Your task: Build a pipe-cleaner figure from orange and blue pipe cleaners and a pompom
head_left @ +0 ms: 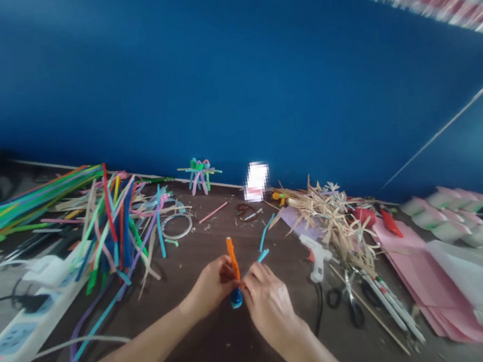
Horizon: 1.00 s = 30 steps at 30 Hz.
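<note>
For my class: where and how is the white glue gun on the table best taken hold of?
Probably by the handle, coming from the near side: the glue gun lies on its side with that end towards the person, and the cord trails from there. The orange trigger is on the left, so fingers could curl round that side.

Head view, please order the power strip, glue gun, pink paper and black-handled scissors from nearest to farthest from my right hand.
From your right hand:
1. Glue gun, to its right
2. Black-handled scissors, farther right
3. Pink paper, still farther right
4. Power strip, far left
</note>
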Each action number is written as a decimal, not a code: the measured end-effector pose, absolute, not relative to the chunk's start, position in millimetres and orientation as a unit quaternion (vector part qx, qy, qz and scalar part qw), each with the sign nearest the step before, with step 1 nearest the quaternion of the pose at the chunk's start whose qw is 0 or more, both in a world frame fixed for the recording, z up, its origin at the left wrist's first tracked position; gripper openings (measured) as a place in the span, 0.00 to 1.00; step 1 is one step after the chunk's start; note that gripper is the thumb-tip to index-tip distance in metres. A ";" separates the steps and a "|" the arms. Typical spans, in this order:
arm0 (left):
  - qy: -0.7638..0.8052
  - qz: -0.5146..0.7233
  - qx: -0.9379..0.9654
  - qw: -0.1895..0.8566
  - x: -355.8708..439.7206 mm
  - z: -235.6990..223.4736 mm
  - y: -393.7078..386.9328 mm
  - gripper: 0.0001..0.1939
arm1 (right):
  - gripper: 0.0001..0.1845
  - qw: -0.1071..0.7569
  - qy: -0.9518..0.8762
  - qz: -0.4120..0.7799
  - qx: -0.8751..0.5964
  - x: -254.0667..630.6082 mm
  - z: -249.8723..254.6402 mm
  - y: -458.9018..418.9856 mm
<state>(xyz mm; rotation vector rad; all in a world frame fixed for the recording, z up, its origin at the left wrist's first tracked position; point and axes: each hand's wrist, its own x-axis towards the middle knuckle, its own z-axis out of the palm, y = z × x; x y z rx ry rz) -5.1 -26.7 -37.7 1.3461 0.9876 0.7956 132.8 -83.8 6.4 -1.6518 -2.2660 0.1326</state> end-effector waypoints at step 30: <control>0.423 0.346 0.262 0.795 0.2 -23.3 -40.5 0.12 | 0.07 0.178 -0.762 0.031 -0.622 130.9 -4.2 -81.2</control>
